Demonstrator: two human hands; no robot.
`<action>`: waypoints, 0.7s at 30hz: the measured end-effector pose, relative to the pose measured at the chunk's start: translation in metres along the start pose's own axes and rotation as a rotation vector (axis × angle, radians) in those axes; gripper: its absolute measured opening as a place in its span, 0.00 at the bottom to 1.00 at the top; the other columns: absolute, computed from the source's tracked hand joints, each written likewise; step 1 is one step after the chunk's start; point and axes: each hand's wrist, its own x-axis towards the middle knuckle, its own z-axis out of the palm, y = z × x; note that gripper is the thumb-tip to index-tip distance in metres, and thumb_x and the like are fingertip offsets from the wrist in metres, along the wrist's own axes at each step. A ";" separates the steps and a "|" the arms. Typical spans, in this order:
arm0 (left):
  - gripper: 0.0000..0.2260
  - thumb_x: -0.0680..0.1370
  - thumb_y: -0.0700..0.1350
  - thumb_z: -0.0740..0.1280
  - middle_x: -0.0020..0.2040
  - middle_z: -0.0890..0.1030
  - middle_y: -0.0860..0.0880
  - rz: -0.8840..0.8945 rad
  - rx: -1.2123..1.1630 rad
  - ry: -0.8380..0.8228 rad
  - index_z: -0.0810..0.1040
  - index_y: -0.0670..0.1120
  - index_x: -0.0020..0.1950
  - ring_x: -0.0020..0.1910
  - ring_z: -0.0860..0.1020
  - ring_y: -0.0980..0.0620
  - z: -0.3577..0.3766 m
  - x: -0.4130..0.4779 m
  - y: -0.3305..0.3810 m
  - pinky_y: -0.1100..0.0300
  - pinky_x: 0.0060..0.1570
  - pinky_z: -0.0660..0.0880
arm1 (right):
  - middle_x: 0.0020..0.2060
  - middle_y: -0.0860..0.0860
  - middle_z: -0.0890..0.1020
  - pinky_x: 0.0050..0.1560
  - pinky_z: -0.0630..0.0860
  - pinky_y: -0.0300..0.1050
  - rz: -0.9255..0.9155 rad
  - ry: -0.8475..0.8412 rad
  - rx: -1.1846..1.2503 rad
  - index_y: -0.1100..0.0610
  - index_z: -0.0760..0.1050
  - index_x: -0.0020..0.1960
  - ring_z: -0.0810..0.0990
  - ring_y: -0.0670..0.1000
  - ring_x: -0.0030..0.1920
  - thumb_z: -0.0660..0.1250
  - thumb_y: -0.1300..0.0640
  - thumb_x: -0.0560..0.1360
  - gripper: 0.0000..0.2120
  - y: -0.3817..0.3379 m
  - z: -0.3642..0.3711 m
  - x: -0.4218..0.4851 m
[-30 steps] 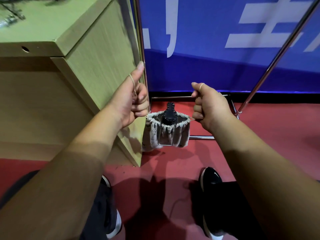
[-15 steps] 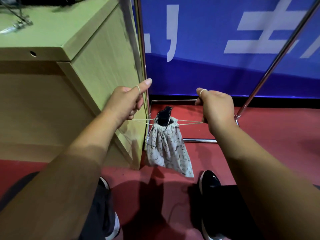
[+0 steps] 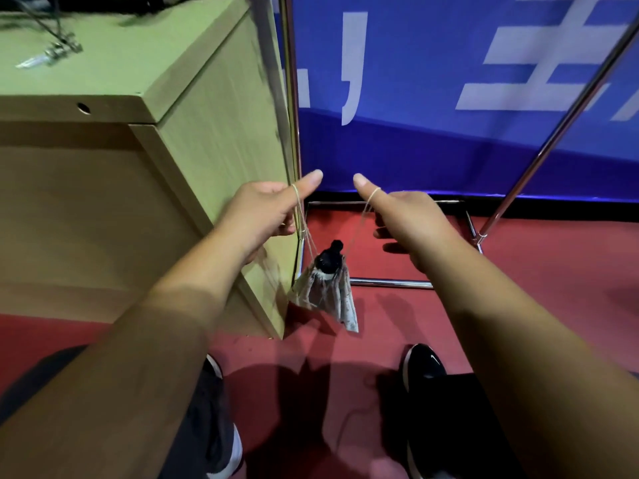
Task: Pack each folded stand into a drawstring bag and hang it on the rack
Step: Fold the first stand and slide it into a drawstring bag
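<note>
Two thumbs, one drawstring bag [image 3: 330, 297] hanging between them.
On the left hand [image 3: 264, 214] and the right hand [image 3: 409, 219] a straight thumb carries a loop of the cord [image 3: 361, 223]; the other fingers [image 3: 383, 233] curl under, and whether they pinch it is unclear. The bag, black stand [image 3: 330, 259] poking from its mouth, dangles above the floor [image 3: 518, 305], beside the rack [image 3: 390, 282] base and the wooden cabinet [image 3: 221, 133].
</note>
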 end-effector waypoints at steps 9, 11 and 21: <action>0.11 0.78 0.52 0.77 0.47 0.89 0.46 0.101 -0.049 -0.062 0.88 0.44 0.51 0.49 0.88 0.50 0.011 -0.004 -0.001 0.54 0.56 0.80 | 0.47 0.56 0.90 0.67 0.81 0.61 -0.177 -0.186 0.248 0.60 0.87 0.53 0.89 0.53 0.52 0.74 0.47 0.81 0.15 -0.010 0.025 -0.009; 0.06 0.79 0.49 0.77 0.43 0.88 0.49 0.141 -0.013 -0.057 0.88 0.47 0.49 0.40 0.84 0.56 0.010 -0.005 0.000 0.57 0.49 0.79 | 0.49 0.61 0.89 0.65 0.81 0.62 -0.139 -0.223 0.316 0.64 0.84 0.56 0.89 0.60 0.53 0.71 0.53 0.84 0.13 -0.014 0.028 -0.009; 0.06 0.79 0.46 0.74 0.31 0.80 0.54 0.242 0.509 -0.033 0.87 0.48 0.44 0.25 0.70 0.62 0.000 -0.018 -0.001 0.63 0.31 0.68 | 0.40 0.57 0.86 0.43 0.85 0.47 0.031 -0.369 0.299 0.63 0.83 0.54 0.88 0.53 0.40 0.66 0.59 0.85 0.09 -0.025 0.052 -0.018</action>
